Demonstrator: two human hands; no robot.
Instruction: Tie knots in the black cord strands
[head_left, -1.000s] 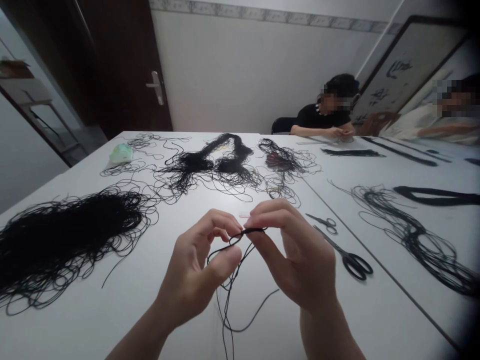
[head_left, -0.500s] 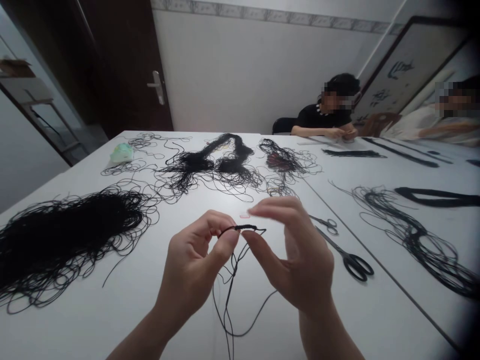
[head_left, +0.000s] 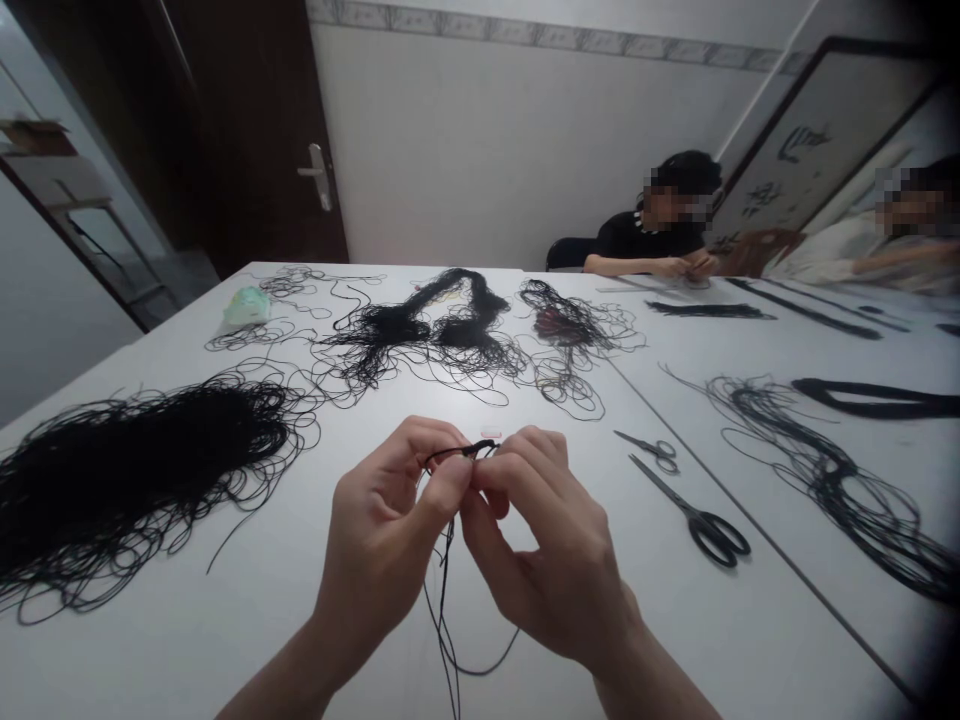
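Black, thin cord point(head_left: 480, 447) with a short, thickened, knotted-looking stretch shows just above the meeting fingers, a loop curving beside the left index. The bare left hand point(head_left: 386, 510) clamps it between thumb and index. The bare right hand's point(head_left: 544, 540) thumb and index meet; whether they grip a strand is hidden. Below the fingers, loose strands hang over the white tabletop point(head_left: 225, 620), their ends cut off.
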